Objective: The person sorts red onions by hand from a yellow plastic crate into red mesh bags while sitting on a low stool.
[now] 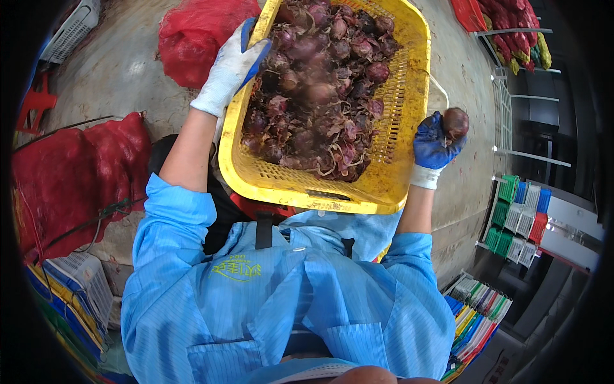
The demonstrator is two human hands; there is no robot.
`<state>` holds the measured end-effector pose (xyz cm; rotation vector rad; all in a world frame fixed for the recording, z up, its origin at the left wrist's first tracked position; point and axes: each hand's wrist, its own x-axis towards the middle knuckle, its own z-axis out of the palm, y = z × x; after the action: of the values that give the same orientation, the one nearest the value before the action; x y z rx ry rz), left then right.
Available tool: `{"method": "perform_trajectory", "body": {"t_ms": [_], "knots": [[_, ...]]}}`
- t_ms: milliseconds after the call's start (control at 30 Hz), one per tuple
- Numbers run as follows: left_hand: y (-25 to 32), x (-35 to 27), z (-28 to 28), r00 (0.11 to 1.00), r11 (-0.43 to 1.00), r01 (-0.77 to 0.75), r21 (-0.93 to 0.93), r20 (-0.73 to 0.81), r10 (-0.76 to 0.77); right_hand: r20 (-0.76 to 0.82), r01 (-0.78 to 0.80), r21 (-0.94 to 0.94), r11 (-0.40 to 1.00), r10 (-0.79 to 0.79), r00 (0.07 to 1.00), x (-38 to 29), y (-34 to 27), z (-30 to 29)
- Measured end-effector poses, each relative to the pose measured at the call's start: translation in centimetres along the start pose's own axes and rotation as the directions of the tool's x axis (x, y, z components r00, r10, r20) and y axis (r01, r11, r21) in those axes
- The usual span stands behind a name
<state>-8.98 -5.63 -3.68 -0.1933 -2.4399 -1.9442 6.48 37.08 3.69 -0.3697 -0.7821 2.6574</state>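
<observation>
A yellow plastic crate (412,77) stands tilted in front of me, holding many red onions (316,91) with loose dry skins; part of the heap is blurred. My left hand (232,67), in a white knit glove with a blue-coated palm, grips the crate's left rim. Beyond the right wall, my right hand (434,141) wears a similar blue-coated glove. One red onion (455,125) is held in its fingers, outside the crate.
Red mesh sacks (81,177) lie at the left, and another red sack (192,43) sits past my left hand. A red plastic stool (36,105) is farther left. Stacked colored crates (520,216) stand along the right, and mesh sacks (513,24) fill a rack at upper right.
</observation>
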Motion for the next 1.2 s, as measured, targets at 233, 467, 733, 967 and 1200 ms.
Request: {"method": "perform_trajectory", "body": {"t_ms": [233,467,733,967,1200], "knots": [[0.4,-0.3,-0.2,1.000,0.999,0.017,-0.037,0.019,-0.017,0.047,-0.085,-0.942,0.326,0.378,0.924,-0.5,7.9,2.2],[-0.2,0.0,0.0,1.000,1.000,-0.011,0.022,-0.003,0.011,-0.246,0.664,-0.216,-0.716,0.698,0.672,0.8,17.7,0.9],[-0.4,-0.1,0.2,1.000,1.000,-0.010,0.018,-0.023,0.010,-0.242,0.674,-0.289,-0.680,0.733,0.636,1.3,18.0,-0.8],[-0.2,0.1,0.3,1.000,1.000,-0.021,0.022,-0.007,0.021,0.226,0.550,-0.681,-0.484,0.575,0.786,-0.6,12.7,1.1],[-0.7,0.1,0.0,1.000,1.000,-0.011,-0.012,0.008,0.011,0.531,0.499,-0.787,-0.363,0.012,0.847,-2.1,2.5,5.2]]}}
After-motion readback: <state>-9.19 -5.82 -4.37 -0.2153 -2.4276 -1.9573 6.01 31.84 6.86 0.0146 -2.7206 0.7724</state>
